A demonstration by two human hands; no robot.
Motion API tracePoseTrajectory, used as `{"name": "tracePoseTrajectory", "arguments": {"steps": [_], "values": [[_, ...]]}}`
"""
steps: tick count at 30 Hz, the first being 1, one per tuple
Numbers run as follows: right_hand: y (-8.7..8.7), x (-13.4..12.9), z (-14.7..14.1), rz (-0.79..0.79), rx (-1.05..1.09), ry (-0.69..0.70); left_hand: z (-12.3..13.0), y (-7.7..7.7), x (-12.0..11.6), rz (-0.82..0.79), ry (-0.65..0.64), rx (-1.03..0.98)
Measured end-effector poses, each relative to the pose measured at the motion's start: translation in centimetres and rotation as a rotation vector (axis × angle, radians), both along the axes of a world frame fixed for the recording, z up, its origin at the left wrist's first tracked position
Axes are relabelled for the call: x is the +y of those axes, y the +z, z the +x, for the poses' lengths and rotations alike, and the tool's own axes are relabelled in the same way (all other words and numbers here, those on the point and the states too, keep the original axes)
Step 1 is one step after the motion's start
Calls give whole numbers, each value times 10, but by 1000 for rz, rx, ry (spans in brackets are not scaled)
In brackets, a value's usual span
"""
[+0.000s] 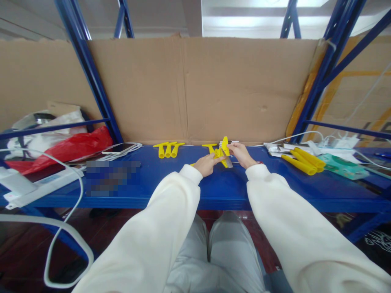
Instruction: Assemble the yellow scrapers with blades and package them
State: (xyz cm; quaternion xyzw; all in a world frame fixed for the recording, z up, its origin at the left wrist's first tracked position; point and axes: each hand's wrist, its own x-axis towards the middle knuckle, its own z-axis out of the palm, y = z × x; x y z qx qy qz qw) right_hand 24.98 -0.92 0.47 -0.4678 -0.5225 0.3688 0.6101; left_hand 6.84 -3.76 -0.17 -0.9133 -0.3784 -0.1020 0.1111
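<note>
Near the back of the blue table, my left hand point(206, 164) is closed around a yellow squeegee-like scraper point(218, 153), its handle partly hidden by my fingers. From the other side my right hand point(240, 154) pinches at a flat yellow head piece point(225, 143) standing upright beside it. A thin greyish blade-like strip point(229, 162) shows just below, between the hands. Exactly which part each fingertip touches is too small to tell. Another yellow T-shaped scraper point(209, 147) lies just behind my left hand.
Three yellow T-shaped scrapers point(168, 150) lie to the left. Several yellow tubular handles point(304, 160) rest at right beside a green packet point(345, 166). A phone point(121, 148), white power strip point(44, 187) and red bag point(67, 148) sit at left. Cardboard point(214, 89) closes off the back.
</note>
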Motion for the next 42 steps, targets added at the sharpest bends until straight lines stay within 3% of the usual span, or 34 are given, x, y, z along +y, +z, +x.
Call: {"name": "tracePoseTrajectory", "arguments": {"steps": [6, 15, 22, 28, 31, 38, 42], "values": [[7, -5, 5, -29, -18, -82, 0, -2, 2, -4, -13, -17], [5, -2, 7, -47, 54, -41, 0, -1, 0, -14, 30, 2], [5, -5, 6, -19, -21, -87, 0, 0, 0, -12, 34, -10], [2, -7, -3, -23, -117, -29, -2, 0, 0, -26, 68, -9], [-3, -6, -8, -8, -222, 12, -2, 0, 0, -26, 99, -3], [-3, -14, -11, 202, -685, -89, -2, 0, 0, -24, 102, 2], [-2, -16, -11, 258, -817, -87, -3, 1, 0, -39, 103, -14]]}}
